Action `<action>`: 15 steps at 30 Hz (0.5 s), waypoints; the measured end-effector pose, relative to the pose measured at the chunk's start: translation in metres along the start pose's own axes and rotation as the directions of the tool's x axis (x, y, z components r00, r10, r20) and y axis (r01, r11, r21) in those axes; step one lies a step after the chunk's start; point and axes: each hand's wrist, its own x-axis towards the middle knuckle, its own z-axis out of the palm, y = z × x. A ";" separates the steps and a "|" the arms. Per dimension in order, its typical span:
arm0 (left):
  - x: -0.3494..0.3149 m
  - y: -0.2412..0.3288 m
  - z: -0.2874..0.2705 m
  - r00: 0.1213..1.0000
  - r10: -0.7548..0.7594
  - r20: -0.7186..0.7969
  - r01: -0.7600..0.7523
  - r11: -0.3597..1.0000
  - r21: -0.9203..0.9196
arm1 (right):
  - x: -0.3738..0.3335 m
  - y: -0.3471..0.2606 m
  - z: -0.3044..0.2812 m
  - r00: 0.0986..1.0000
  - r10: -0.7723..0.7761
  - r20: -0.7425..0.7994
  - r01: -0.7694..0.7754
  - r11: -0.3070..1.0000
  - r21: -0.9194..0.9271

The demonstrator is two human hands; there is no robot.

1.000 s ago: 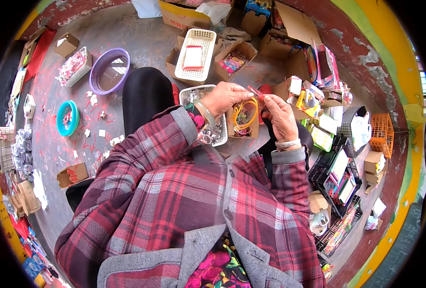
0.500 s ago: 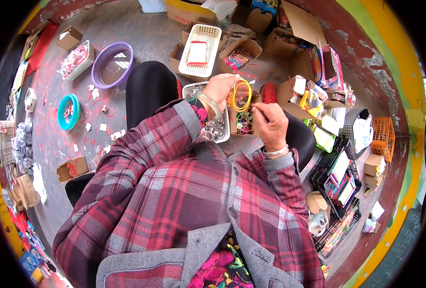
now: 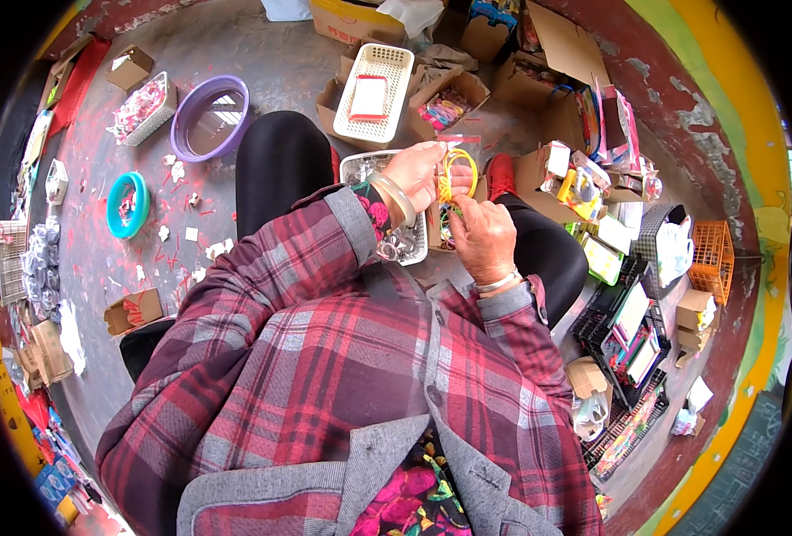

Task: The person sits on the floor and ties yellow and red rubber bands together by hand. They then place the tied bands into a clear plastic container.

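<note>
One yellow loop, overlapping a clear red-topped bag: your left hand grips it; your right hand's fingers close at its lower end.

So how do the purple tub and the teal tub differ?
The purple tub looks larger than the teal tub. The purple tub seems to hold dark, shiny water, while the teal tub has small red and white bits inside. The teal tub sits farther left than the purple tub. Both are open-topped and stand on the floor.
</note>
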 end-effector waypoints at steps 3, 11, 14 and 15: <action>0.002 -0.001 -0.003 0.998 0.014 0.068 -0.009 0.998 -0.069 | -0.005 0.003 0.004 0.985 0.157 -0.075 -0.149 0.984 0.096; 0.004 -0.006 0.005 0.978 0.171 0.116 -0.165 0.985 -0.057 | 0.002 0.014 0.001 0.518 0.635 0.573 -0.605 -0.201 0.770; 0.005 -0.010 0.006 0.979 0.152 0.139 -0.149 0.988 -0.027 | -0.002 0.016 0.011 0.547 0.638 0.541 -0.601 -0.150 0.785; 0.005 -0.011 0.006 0.980 0.141 0.142 -0.140 0.990 -0.013 | -0.002 0.016 0.012 0.567 0.637 0.521 -0.573 -0.149 0.806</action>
